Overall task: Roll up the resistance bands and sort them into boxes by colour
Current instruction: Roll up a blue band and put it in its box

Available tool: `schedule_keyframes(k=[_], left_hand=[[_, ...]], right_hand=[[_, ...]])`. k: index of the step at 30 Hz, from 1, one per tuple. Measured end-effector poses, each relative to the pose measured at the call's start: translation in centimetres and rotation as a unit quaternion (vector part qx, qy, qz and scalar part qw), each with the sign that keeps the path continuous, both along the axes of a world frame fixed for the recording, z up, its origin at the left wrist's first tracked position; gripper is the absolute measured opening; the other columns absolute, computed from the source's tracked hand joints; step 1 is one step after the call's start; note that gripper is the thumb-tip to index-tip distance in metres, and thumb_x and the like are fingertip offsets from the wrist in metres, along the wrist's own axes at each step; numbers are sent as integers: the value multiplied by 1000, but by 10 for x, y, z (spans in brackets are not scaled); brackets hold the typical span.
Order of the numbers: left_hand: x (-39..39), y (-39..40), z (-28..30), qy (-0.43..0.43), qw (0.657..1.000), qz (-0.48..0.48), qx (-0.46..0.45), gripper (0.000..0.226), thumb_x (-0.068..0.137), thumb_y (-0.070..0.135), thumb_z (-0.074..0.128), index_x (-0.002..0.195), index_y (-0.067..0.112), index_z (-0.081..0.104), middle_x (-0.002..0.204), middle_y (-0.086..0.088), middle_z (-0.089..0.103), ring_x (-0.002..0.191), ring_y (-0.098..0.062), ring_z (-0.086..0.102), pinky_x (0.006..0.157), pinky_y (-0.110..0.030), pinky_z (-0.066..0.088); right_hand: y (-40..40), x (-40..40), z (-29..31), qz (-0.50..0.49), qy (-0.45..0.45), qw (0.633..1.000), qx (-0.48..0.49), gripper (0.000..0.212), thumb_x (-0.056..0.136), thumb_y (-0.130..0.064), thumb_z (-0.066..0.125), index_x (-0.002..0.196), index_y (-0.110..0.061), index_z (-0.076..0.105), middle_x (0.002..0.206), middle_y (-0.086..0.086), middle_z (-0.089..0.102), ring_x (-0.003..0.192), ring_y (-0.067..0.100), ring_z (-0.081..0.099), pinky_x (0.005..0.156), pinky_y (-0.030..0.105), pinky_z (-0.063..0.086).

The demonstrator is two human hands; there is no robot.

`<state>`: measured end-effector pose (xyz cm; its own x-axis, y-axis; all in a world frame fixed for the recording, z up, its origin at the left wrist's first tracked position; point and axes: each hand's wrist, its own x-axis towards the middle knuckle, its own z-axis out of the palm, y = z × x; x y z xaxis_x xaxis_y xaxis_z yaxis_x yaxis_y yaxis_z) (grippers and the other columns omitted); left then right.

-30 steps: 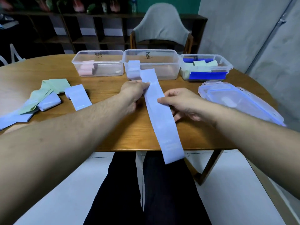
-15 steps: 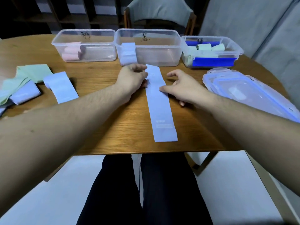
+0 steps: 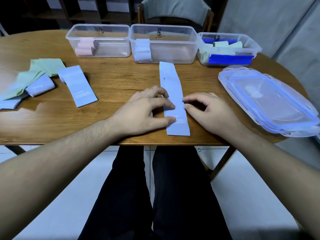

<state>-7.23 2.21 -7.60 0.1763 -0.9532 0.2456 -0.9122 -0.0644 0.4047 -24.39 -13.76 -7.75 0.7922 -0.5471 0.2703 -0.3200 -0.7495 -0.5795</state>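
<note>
A light blue resistance band [image 3: 170, 84] lies flat and stretched out on the wooden table [image 3: 112, 80], its near end close to the front edge. My left hand [image 3: 147, 108] rests on its left side with fingertips and thumb touching the band. My right hand [image 3: 206, 111] sits at its right edge, fingers loosely bent, fingertips touching the band. Three clear boxes stand at the back: the left box [image 3: 110, 32] holds pink rolls [image 3: 84, 48], the middle box [image 3: 173, 32] holds light blue rolls [image 3: 142, 51], and the right box [image 3: 254, 47] holds green rolls.
Loose green bands [image 3: 43, 68] and light blue bands [image 3: 78, 85] lie in a heap at the left of the table. Stacked clear lids [image 3: 266, 99] with blue seals lie at the right. A chair [image 3: 174, 9] stands behind the boxes. My legs are below the table edge.
The blue band, which hung over the front edge, was pulled fully onto the table. Both hands slid along it from its far end toward its near end.
</note>
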Motion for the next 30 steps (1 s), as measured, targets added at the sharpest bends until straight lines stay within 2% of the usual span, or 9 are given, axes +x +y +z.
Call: schedule_keyframes(k=[3,6,10,13,16,19,21,27,30], left_hand=[[-7,9,1,-4,1000,-29,-12,48,83,63,57,119,33,67,125,11,51,115,-9,51,103,-38,41],[-11,11,1,-19,999,-42,-15,49,84,62,56,119,30,68,124,11,54,111,-9,52,103,-38,41],[-12,13,3,2,999,-37,-13,50,83,66,56,117,32,68,125,12,55,113,-11,52,102,-42,41],[-17,22,2,-6,999,-48,-24,52,82,68,56,118,33,68,126,12,54,113,-13,53,100,-45,42],[-21,32,-2,-20,997,-72,-37,47,84,63,60,120,34,68,127,13,55,115,-11,55,98,-45,43],[-21,36,-5,-28,996,-74,-43,42,87,54,60,121,31,69,127,12,57,115,-12,57,97,-46,45],[-22,37,-7,-52,995,-70,-48,40,89,52,57,119,30,70,124,11,60,112,-13,57,94,-46,46],[-32,40,-9,-76,992,-57,-82,34,92,46,55,109,24,75,113,9,66,99,-14,60,82,-44,49],[-36,40,-10,-77,991,-47,-100,29,90,41,60,108,22,74,110,7,66,94,-16,63,79,-44,50]], right_hand=[[8,-9,-1,22,16,1000,-4,29,93,-37,63,122,-36,68,112,-28,62,119,-7,46,97,4,28],[15,-10,-1,70,27,997,-27,34,95,-33,62,129,-33,64,124,-24,61,123,-5,45,101,4,26],[14,-11,1,58,14,998,-7,33,95,-30,63,128,-32,64,124,-23,62,122,-4,47,104,9,30],[17,-17,2,97,-10,995,7,26,91,-26,68,117,-27,71,117,-19,67,118,0,53,107,21,38],[23,-31,-1,146,-13,989,-20,29,89,-39,67,114,-26,73,118,-17,68,120,2,56,106,28,43],[29,-43,-4,152,12,987,-44,45,87,-55,59,121,-28,71,126,-21,64,127,-1,50,108,29,41],[32,-46,-6,153,30,985,-75,49,88,-57,56,126,-29,68,132,-21,61,130,-2,46,109,31,40],[37,-48,-9,153,-4,978,-145,24,94,-35,62,114,-28,74,123,-16,67,118,9,57,96,42,49],[39,-46,-10,143,-31,978,-147,19,93,-30,66,108,-24,75,113,-13,66,108,11,56,93,29,46]])
